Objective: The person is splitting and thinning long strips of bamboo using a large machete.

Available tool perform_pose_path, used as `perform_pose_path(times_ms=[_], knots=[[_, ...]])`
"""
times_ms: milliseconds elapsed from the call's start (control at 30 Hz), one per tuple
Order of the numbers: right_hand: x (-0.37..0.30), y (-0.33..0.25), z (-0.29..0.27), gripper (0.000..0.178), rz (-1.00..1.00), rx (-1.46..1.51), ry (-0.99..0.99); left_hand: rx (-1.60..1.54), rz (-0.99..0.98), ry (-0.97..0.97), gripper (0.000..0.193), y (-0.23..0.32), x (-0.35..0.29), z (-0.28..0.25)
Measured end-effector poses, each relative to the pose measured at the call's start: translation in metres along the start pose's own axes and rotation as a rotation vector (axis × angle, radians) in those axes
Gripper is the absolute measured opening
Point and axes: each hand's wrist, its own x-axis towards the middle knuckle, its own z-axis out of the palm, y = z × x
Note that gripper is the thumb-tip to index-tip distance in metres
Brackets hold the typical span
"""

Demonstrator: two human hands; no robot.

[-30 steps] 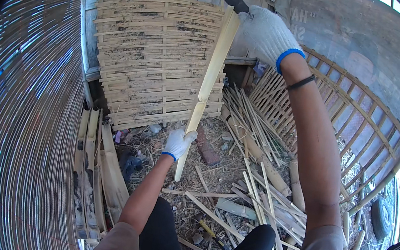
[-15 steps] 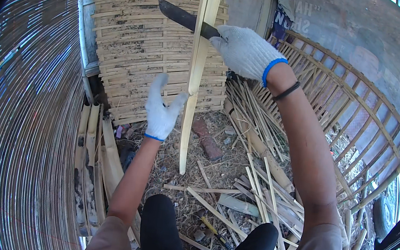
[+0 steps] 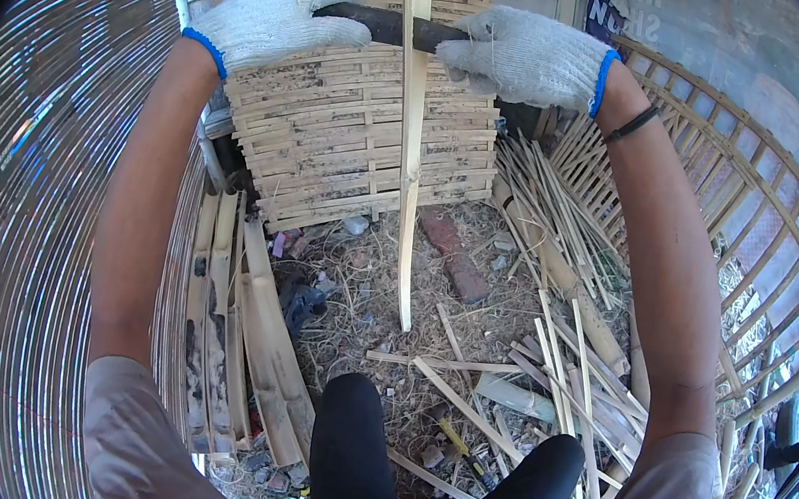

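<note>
A dark-bladed knife [image 3: 379,23] lies crosswise through a long, pale split bamboo piece [image 3: 411,130] standing upright in front of me. Both hands wear white knit gloves with blue cuffs. My left hand [image 3: 283,20] is closed round the blade's tip end, left of the bamboo. On the other side, my right hand [image 3: 536,58] grips the knife's handle end; the handle itself is mostly hidden in the glove. The bamboo's lower end reaches toward the littered ground, and its top runs past the upper edge of the view.
Behind the bamboo leans a woven bamboo panel [image 3: 333,140]. A reddish brick [image 3: 456,257] lies on the straw-strewn ground. Wide split bamboo lengths [image 3: 271,344] rest at left; cut strips [image 3: 574,384] are heaped at right, near a yellow-handled tool [image 3: 457,441]. A bamboo lattice [image 3: 734,162] stands far right.
My left hand has moved up and left from beside the bamboo and taken hold of the knife's tip end. The right hand still holds the knife, now more level across the bamboo.
</note>
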Motion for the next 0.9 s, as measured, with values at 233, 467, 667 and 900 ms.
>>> perform_pose_path(times_ms=[233, 467, 667, 900], knots=[[0.010, 0.010, 0.003, 0.052, -0.191, -0.210, 0.295, -0.143, -0.049, 0.068, 0.050, -0.011, -0.007, 0.027], [0.009, -0.005, 0.007, 0.040, -0.234, -0.130, 0.365, -0.055, -0.054, 0.325, 0.044, -0.015, -0.023, 0.039], [0.018, -0.003, 0.028, 0.035, -0.351, -0.220, 0.584, 0.037, -0.141, 0.359, 0.041, -0.021, -0.034, 0.044], [0.040, -0.009, 0.032, 0.034, -0.288, -0.084, 0.422, -0.187, -0.206, 0.339, 0.040, -0.039, -0.032, 0.049]])
